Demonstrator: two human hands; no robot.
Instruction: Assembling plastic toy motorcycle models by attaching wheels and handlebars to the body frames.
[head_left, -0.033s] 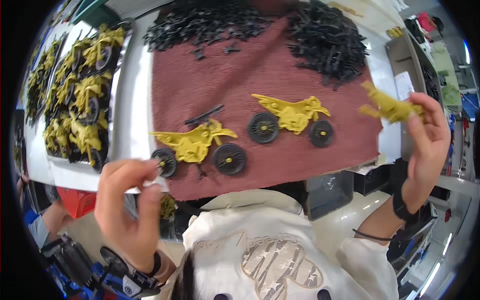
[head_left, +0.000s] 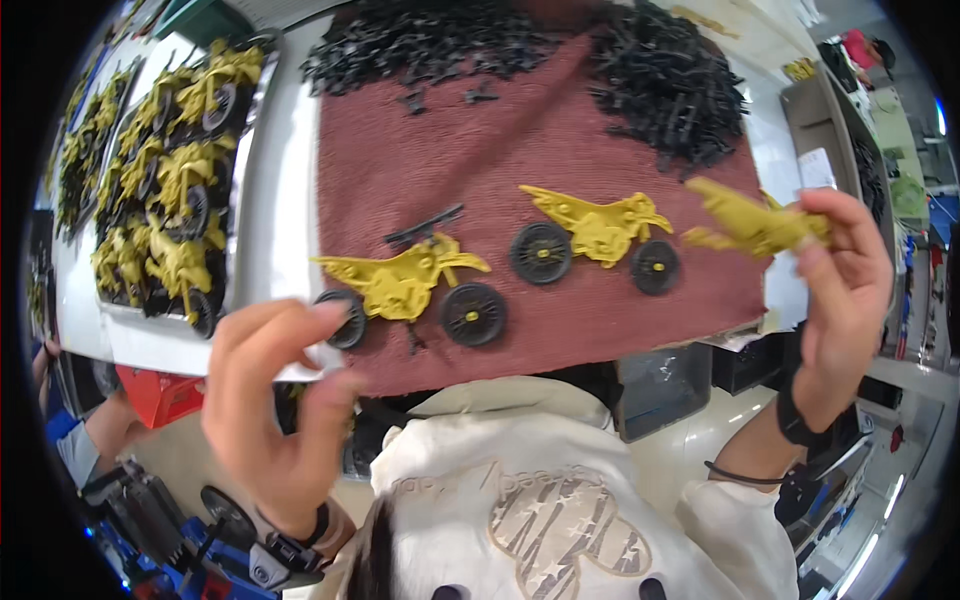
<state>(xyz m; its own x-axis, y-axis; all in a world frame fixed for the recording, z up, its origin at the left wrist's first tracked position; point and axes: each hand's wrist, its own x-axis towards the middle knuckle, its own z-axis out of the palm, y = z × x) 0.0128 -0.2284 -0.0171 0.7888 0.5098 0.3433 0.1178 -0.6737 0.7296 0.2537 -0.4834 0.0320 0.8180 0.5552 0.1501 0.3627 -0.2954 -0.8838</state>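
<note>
My left hand (head_left: 262, 425) is raised at the mat's front left edge. Its thumb and fingers are curved and apart, with nothing between them. Close by lies a toy motorcycle with a yellow body (head_left: 395, 287), black wheels (head_left: 473, 314) and a black bar-like part (head_left: 424, 226) at its top. To its right is a second yellow motorcycle body (head_left: 598, 230) between two black wheels. At the mat's right edge, my right hand (head_left: 846, 275) pinches another yellow motorcycle body (head_left: 752, 222), held above the mat and without visible wheels.
Heaps of small black parts (head_left: 672, 90) cover the back of the red mat (head_left: 430, 160). A tray (head_left: 247, 150) of yellow motorcycles stands at the left. A grey bin (head_left: 812, 110) is at the right. Below the table are a red box (head_left: 160, 398) and a grey crate (head_left: 665, 390).
My right hand has moved slightly left with the yellow motorcycle body. My left hand has shifted a little to the right. The whole view has also shifted slightly.
</note>
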